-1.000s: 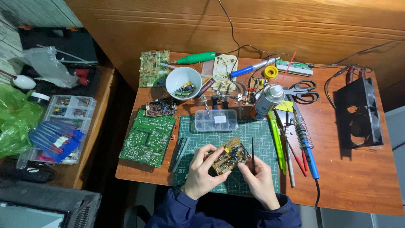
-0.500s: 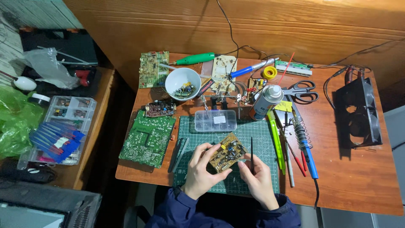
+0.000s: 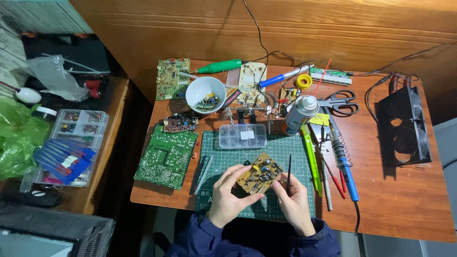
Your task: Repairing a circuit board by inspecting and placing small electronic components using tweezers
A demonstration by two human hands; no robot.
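Note:
My left hand grips a small tan circuit board by its left edge, tilted above a green cutting mat. My right hand touches the board's right corner and pinches a thin black pair of tweezers that points away from me. Dark blue sleeves cover both wrists at the bottom of the head view.
On the wooden table: a large green circuit board, a clear parts box, a white bowl of components, a spray can, scissors, a blue-handled soldering iron, a black fan. Left: a compartment tray.
The board has turned slightly between my hands and sits a little higher over the mat. Both hands stay in nearly the same spot.

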